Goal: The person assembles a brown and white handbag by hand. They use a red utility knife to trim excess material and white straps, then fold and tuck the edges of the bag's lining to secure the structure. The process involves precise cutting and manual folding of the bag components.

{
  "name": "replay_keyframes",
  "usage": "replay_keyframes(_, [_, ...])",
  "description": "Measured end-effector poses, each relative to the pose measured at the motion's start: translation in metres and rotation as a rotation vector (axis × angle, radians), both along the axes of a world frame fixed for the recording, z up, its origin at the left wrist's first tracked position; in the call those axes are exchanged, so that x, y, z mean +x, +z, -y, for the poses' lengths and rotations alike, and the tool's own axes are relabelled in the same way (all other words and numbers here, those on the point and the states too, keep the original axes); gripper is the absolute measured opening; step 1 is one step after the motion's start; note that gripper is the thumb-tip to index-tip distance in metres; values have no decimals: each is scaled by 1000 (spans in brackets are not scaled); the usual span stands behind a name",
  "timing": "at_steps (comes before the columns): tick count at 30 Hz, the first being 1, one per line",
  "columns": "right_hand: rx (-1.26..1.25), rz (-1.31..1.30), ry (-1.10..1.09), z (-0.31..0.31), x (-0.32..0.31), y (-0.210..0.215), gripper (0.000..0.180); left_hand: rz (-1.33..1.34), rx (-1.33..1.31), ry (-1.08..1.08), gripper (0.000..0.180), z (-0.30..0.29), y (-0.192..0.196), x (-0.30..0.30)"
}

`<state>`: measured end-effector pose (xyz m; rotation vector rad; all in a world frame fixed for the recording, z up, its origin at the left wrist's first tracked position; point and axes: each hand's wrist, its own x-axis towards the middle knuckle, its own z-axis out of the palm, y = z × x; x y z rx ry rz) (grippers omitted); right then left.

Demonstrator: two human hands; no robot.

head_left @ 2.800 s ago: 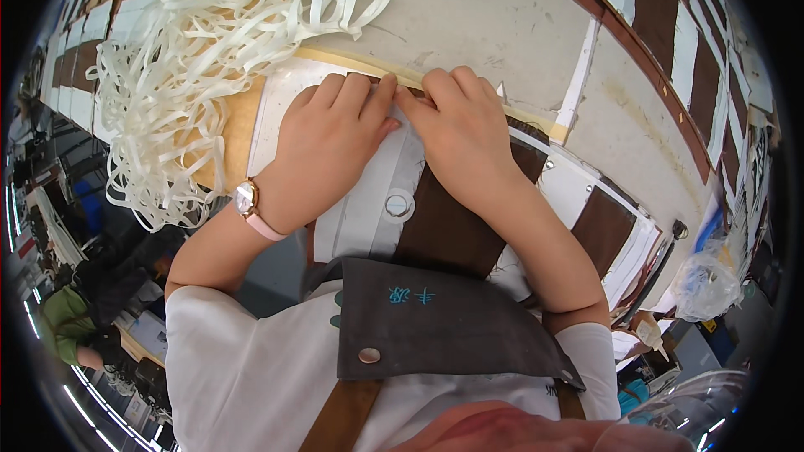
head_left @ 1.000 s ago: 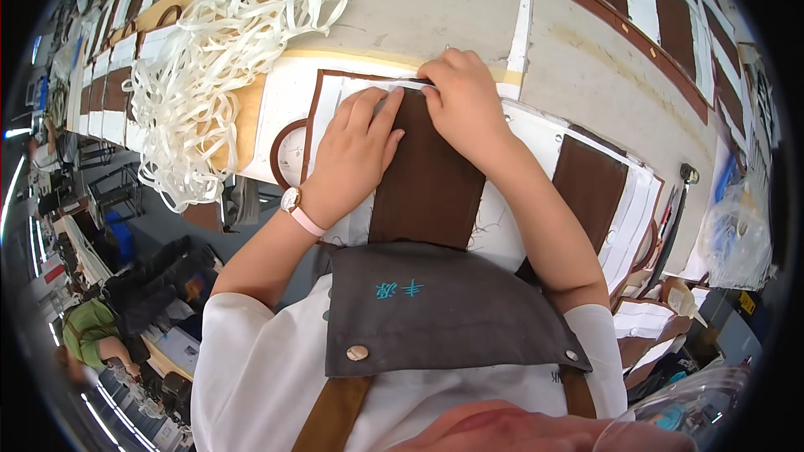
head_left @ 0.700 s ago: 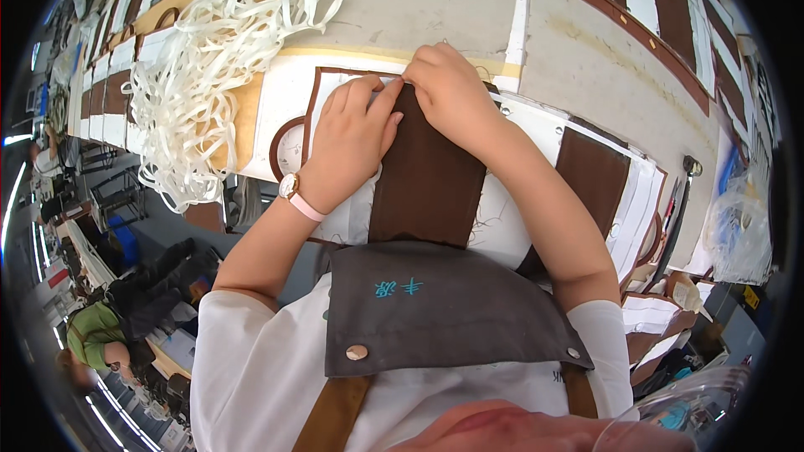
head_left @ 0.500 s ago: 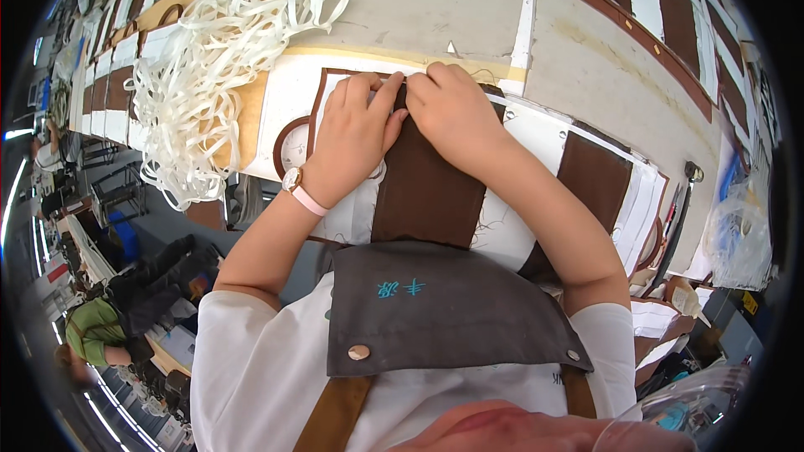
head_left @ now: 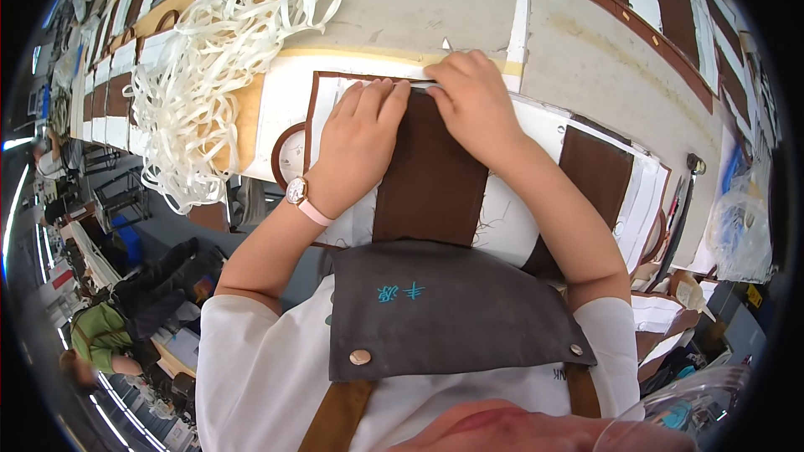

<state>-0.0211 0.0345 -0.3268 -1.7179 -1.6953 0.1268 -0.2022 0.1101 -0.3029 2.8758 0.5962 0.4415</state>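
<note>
A brown-and-white striped bag panel (head_left: 431, 172) lies in front of me, with loose threads along its seams. My left hand (head_left: 362, 134) is at its far edge, fingers close together and curled down on the rim beside the brown stripe; its thumb is hidden. Just to the right, my right hand (head_left: 477, 100) grips the same edge between thumb and bent fingers. A small gap separates the two hands, and the edge strip shows there. One brown loop handle (head_left: 283, 153) sticks out at the panel's left side.
White tape (head_left: 197, 75) is heaped in a tangle at the left. Over the grey tabletop (head_left: 402, 17) runs a yellow strip. A black-handled tool (head_left: 691, 180) and a clear plastic bag (head_left: 741, 230) lie at the right. Another person (head_left: 100, 335) works at the lower left.
My hands have moved slightly apart along the far edge. The right hand has shifted up and right, and the left thumb has gone out of sight.
</note>
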Motion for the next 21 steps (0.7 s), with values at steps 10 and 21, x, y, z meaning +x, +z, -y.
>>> replay_keyframes(10, [-4, -18, -40, 12, 9, 2, 20, -67, 98, 22, 48, 11, 1, 4])
replay_keyframes(21, [5, 443, 69, 11, 8, 12, 8, -69, 128, 23, 44, 13, -4, 3])
